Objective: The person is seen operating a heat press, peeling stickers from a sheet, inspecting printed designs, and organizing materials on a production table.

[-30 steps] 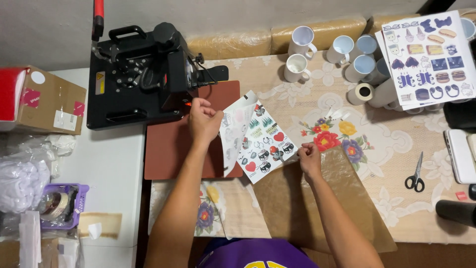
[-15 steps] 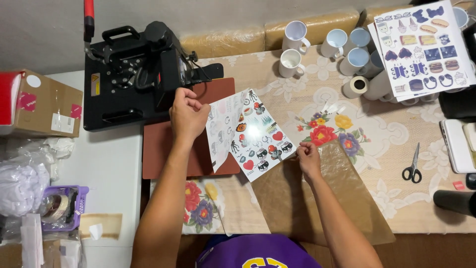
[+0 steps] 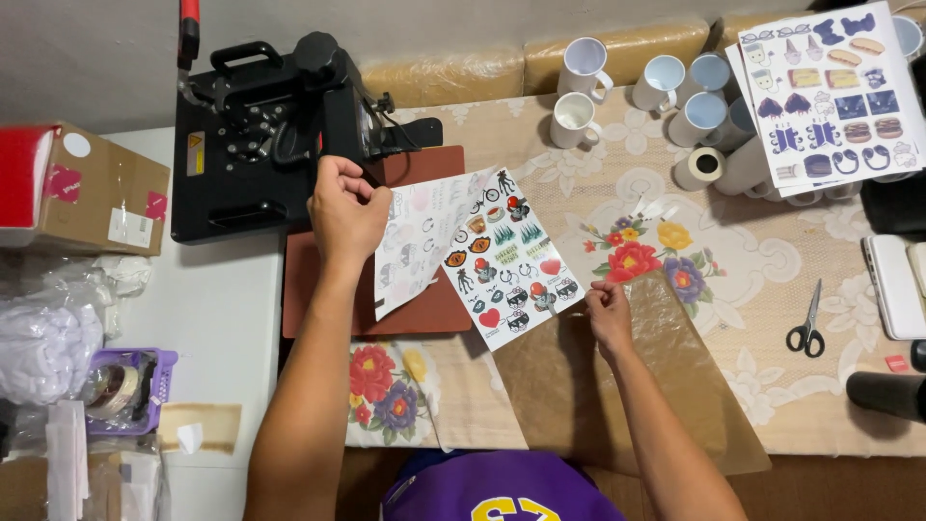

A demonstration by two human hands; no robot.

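Near black heat press (image 3: pixel 280 135): left hand (image 3: pixel 345 214) fingers pinch backing sheet (image 3: pixel 420 241) half peeled off sticker sheet (image 3: pixel 503 265); right hand (image 3: pixel 610 314) fingers pin its near corner; peel unfinished.

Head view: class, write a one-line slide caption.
Left hand and right hand hold a printed sticker sheet beside a black heat press.

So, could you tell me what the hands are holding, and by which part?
The left hand pinches the upper left edge of the sticker sheet, lifting and folding it; the right hand holds its lower right corner.
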